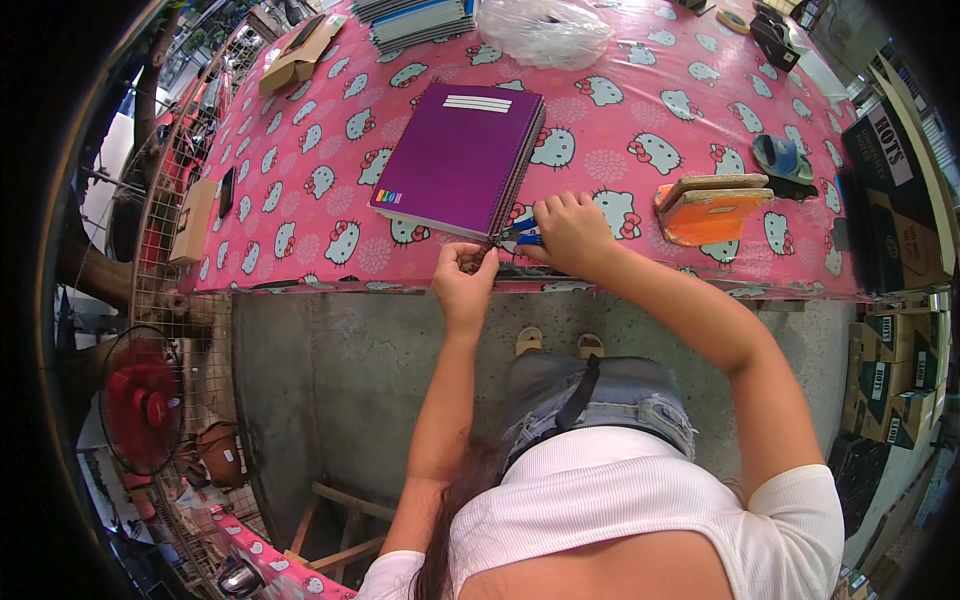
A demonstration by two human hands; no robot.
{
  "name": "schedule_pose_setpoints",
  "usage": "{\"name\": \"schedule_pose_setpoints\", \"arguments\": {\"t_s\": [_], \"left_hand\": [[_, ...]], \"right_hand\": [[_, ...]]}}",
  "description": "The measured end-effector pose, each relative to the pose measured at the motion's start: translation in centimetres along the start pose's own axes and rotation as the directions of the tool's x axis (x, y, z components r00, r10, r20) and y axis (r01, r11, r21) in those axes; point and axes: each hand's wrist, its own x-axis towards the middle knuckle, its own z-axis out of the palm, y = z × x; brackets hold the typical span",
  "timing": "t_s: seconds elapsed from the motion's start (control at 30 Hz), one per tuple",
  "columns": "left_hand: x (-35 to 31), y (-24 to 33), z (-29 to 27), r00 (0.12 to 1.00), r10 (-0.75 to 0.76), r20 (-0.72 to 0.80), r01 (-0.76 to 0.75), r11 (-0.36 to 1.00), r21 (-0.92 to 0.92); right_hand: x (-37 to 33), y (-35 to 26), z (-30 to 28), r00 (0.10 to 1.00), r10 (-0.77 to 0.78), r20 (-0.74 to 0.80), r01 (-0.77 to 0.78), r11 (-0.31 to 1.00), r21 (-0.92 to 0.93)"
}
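A purple spiral notebook (pixel 455 160) lies closed and slightly turned on the table, its dark wire binding (pixel 520 165) along the right side. At the binding's near end, my right hand (pixel 572 235) is closed round the blue handles of small pliers (pixel 524 234). The pliers' jaws point left, at the notebook's near right corner; whether they grip the wire is too small to tell. My left hand (pixel 465 285) is curled in a pinch at the same corner, with what looks like the dark end of the spiral wire between thumb and fingers.
A pink patterned cloth (pixel 340 180) covers the table. On it lie a notebook stack (pixel 415 28), a clear plastic bag (pixel 545 32), an open cardboard box (pixel 300 62), an orange-and-wood block (pixel 710 212) and a blue tape dispenser (pixel 780 155). Dark cartons (pixel 895 190) stand at the right edge.
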Motion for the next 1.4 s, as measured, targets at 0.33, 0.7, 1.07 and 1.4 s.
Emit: {"name": "schedule_pose_setpoints", "arguments": {"t_s": [0.33, 0.7, 1.07, 1.4], "left_hand": [[0.6, -1.4, -1.2, 0.999, -0.028, -0.022, 0.029, 0.999, 0.018], [1.1, -2.0, -0.5, 0.995, -0.087, 0.053, 0.089, 0.996, -0.025], [1.3, -2.4, -0.4, 0.999, -0.042, 0.004, 0.042, 0.999, -0.009], [1.5, -2.2, -0.6, 0.998, -0.062, 0.022, 0.062, 0.998, 0.026]], "right_hand": [[1.3, -0.1, -3.2, 0.853, 0.062, 0.518, -0.155, 0.978, 0.138], [-0.1, -0.5, 0.4, 0.997, -0.006, 0.076, 0.009, 0.999, -0.044], [0.1, -0.7, 0.5, 1.000, 0.019, 0.006, -0.019, 0.993, -0.113], [0.7, -0.3, -0.7, 0.966, 0.048, 0.253, -0.083, 0.988, 0.130]]}}
